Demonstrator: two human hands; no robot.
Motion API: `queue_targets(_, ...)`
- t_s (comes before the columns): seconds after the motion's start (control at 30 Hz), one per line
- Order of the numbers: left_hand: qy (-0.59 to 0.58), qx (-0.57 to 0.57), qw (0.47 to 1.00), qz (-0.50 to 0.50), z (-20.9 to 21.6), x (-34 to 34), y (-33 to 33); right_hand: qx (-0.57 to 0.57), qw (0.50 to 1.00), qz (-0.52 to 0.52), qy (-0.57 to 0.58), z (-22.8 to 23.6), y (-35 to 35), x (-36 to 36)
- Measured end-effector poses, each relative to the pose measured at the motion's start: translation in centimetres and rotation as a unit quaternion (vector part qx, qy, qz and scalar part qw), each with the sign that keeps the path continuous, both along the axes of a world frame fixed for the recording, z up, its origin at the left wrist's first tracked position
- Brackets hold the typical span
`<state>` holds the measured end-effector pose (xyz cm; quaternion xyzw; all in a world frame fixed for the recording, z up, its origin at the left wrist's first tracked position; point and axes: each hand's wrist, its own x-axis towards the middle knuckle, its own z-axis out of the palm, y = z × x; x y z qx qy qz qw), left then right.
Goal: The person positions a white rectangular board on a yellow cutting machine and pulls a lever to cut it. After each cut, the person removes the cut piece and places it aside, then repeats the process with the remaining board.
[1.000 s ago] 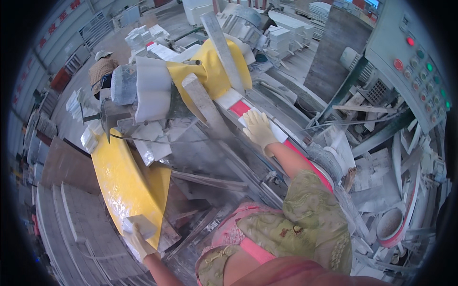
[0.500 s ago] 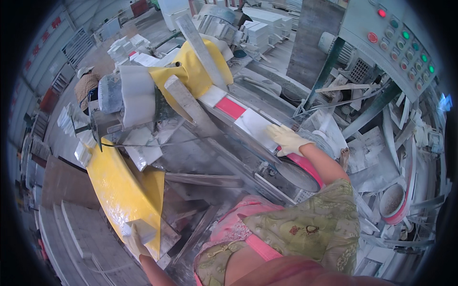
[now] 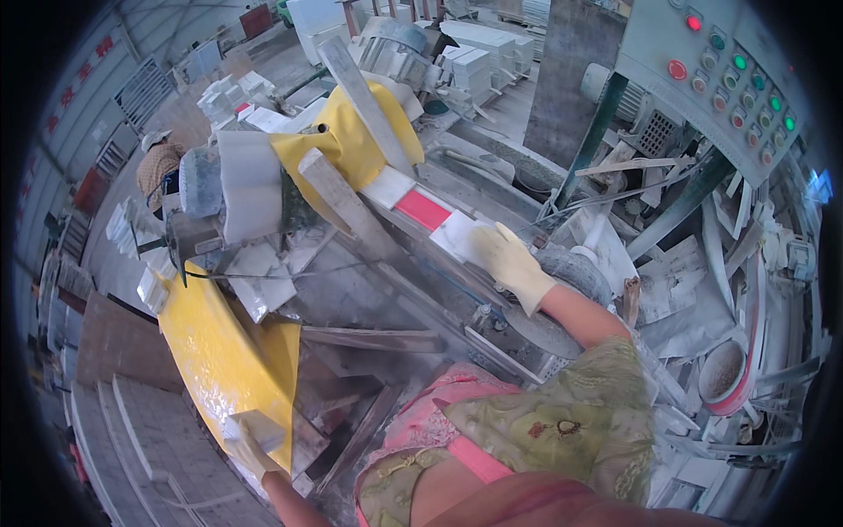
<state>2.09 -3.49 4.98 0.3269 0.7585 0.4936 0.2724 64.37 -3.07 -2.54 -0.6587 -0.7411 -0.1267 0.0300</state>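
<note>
My right hand (image 3: 509, 263), in a cream glove, lies with outstretched fingers on a white stone slab (image 3: 454, 235) on the narrow conveyor. Beyond that slab a red strip (image 3: 422, 210) shows on the conveyor, then another white piece (image 3: 388, 187) by the yellow flap (image 3: 351, 132). At the lower left, my gloved left hand (image 3: 248, 448) is closed on a pale stone block (image 3: 259, 428). That block rests on a wet yellow sheet (image 3: 206, 351); the fingers' far side is hidden.
A control panel (image 3: 716, 79) with lit buttons stands at the upper right. Broken stone offcuts (image 3: 676, 290) lie beyond the conveyor. Two slanted bars (image 3: 364, 105) lean over the yellow flap. Another person (image 3: 160, 167) is bent over at the far left. Stone slabs (image 3: 132, 439) are stacked lower left.
My right hand and the white slab have moved slightly up and left along the conveyor. The pink stretch near the conveyor's near end no longer shows. My left hand stays at the stone block.
</note>
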Motion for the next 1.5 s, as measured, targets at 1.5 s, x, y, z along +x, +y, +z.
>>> queue_targets(1.5, -0.025, -0.048, 0.986, -0.155, -1.6, -7.1, 2.7, -0.344, 0.743, 0.335, 0.467, 2.5, 6.8, -52.2)
